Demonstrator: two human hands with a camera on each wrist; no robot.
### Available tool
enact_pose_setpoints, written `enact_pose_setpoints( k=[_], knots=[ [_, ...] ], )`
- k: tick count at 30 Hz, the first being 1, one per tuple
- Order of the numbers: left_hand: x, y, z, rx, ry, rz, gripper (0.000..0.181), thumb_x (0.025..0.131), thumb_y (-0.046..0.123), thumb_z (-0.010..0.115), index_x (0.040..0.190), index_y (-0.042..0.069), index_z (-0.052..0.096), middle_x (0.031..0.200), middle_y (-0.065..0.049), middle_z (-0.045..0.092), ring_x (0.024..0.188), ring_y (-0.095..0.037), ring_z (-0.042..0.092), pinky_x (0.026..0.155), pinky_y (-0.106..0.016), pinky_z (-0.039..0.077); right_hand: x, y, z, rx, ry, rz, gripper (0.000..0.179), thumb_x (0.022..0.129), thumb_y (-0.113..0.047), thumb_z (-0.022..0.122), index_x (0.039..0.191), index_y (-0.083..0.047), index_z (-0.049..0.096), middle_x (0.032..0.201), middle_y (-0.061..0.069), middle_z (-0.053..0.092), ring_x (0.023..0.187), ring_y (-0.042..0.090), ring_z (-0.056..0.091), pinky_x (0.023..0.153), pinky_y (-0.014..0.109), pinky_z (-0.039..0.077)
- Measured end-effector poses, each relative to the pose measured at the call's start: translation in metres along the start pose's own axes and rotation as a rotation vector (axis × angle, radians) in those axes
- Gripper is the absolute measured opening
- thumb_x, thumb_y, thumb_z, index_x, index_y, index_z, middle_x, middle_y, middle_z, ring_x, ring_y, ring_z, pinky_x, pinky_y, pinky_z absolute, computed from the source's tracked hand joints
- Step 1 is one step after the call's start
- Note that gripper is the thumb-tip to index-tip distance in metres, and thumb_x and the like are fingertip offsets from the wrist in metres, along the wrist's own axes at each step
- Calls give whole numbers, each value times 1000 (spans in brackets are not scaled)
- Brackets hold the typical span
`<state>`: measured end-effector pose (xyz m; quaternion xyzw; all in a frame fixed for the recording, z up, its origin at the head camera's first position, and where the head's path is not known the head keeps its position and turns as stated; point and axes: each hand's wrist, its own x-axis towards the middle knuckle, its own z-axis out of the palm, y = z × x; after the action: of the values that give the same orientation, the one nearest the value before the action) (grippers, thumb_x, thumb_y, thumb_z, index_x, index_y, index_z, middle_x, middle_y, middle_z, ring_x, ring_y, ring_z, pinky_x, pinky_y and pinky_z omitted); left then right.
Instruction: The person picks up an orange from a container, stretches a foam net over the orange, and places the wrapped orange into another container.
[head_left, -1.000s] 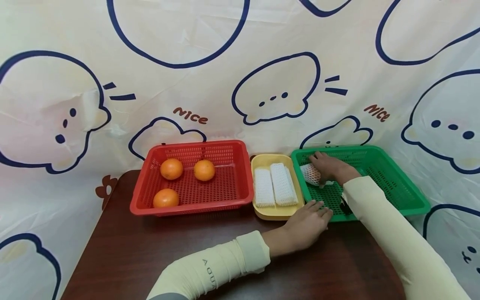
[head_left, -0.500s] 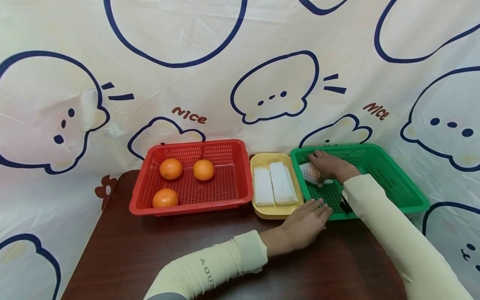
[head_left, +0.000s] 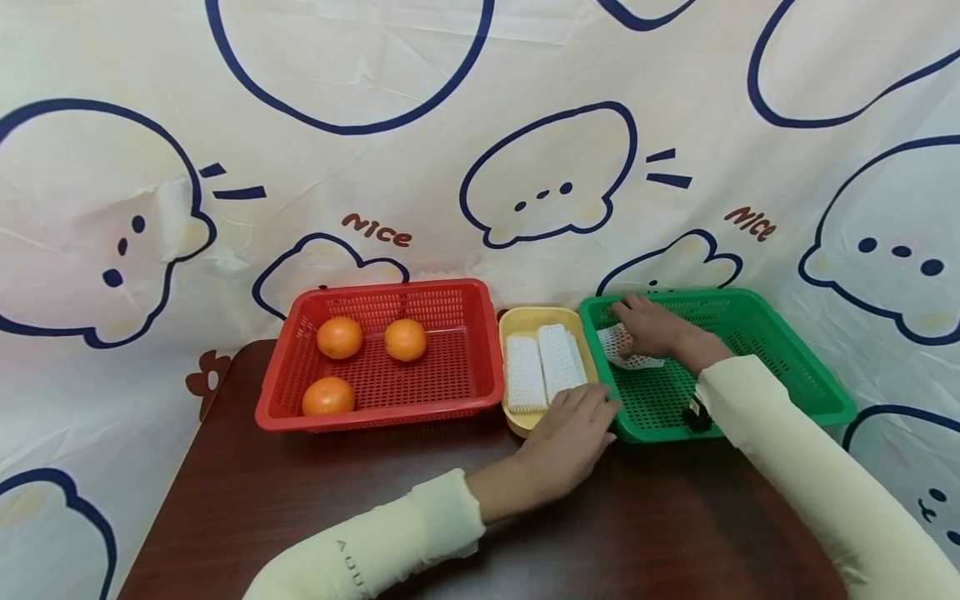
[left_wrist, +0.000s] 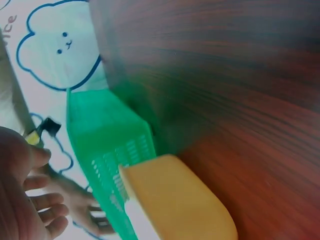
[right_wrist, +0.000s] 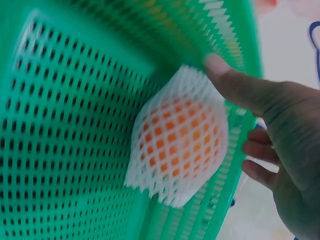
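Observation:
An orange in a white foam net lies in the green basket, against its left side. My right hand is over it; in the right wrist view the thumb is near the net and the fingers are apart from it, loosely bent. My left hand is at the front right corner of the yellow tray, back upward, fingers relaxed and holding nothing, fingertips near the green basket's corner. White foam nets lie flat in the tray, partly hidden by the left hand.
A red basket stands left of the tray with three bare oranges in it. The containers sit side by side at the back of a dark wooden table, before a printed cloth. A small black device is at the right wrist.
My left hand has moved left from the green basket's front edge to the tray's corner. My right hand has risen slightly and let go of the netted orange.

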<state>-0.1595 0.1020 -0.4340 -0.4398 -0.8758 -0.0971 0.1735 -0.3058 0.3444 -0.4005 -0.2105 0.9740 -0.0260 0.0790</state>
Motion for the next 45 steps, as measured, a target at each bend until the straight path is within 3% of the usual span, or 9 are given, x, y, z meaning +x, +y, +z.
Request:
enact_pose_setpoints(
  k=[4, 9, 10, 15, 20, 25, 31, 39, 45],
  knots=[
    [-32, -22, -14, -47, 111, -100, 35, 101, 25, 65, 133, 13, 60, 129, -3, 62, 121, -19, 58, 102, -35, 50, 1, -22, -6, 28, 95, -14, 60, 93, -23, 78, 141, 2, 51, 137, 23, 49, 124, 39, 51, 102, 57, 49],
    [-97, -57, -25, -85, 302, -187, 35, 95, 15, 69, 128, 4, 63, 121, -11, 65, 114, -28, 60, 100, -45, 51, 13, -65, -14, 61, 144, -25, 54, 97, -28, 72, 140, -2, 52, 137, 19, 53, 124, 35, 54, 104, 53, 49],
    [-111, -64, -26, -85, 330, -212, 31, 99, 17, 64, 127, 2, 63, 121, -13, 65, 114, -29, 60, 101, -47, 51, 17, -74, -15, 70, 143, -36, 53, 98, -30, 71, 140, -3, 52, 138, 19, 53, 124, 33, 54, 105, 52, 49],
    [-171, -103, -34, -19, 342, -381, 33, 99, 11, 63, 128, -3, 61, 126, -20, 64, 126, -40, 58, 109, -56, 45, 50, -124, -23, 94, 122, -134, 52, 98, -34, 70, 139, -6, 53, 141, 15, 53, 128, 30, 51, 111, 47, 47],
    [-208, -131, -41, 68, 344, -457, 36, 99, 8, 63, 133, -5, 59, 131, -24, 64, 131, -43, 55, 108, -62, 42, 100, -182, -33, 46, 59, -254, 57, 100, -35, 67, 146, -7, 48, 146, 13, 52, 134, 29, 48, 116, 44, 42],
    [-223, -149, -42, 119, 326, -470, 40, 92, 5, 68, 133, 2, 65, 130, -21, 68, 126, -42, 60, 107, -63, 43, 149, -236, -35, -72, -51, -275, 66, 99, -35, 68, 155, -12, 41, 160, 8, 43, 148, 28, 39, 125, 44, 32],
    [-227, -162, -44, 124, 303, -505, 38, 91, 4, 72, 129, 6, 69, 127, -19, 71, 121, -42, 65, 107, -63, 45, 183, -276, -21, -153, -208, -266, 74, 98, -27, 71, 161, -18, 32, 168, 6, 31, 155, 28, 30, 127, 46, 28],
    [-225, -163, -46, 181, 266, -488, 39, 88, -6, 69, 123, 10, 75, 118, -12, 76, 111, -35, 72, 99, -57, 54, 199, -295, -11, -78, -383, -206, 83, 95, -14, 74, 163, -26, 29, 166, -1, 36, 144, 20, 41, 122, 39, 37],
    [-227, -166, -47, 222, 281, -464, 38, 88, -6, 68, 121, 11, 76, 115, -10, 77, 108, -33, 73, 96, -56, 56, 200, -299, -6, -137, -373, -273, 77, 90, -11, 78, 157, -21, 42, 172, 7, 19, 161, 27, 10, 129, 48, 22]
  ],
)
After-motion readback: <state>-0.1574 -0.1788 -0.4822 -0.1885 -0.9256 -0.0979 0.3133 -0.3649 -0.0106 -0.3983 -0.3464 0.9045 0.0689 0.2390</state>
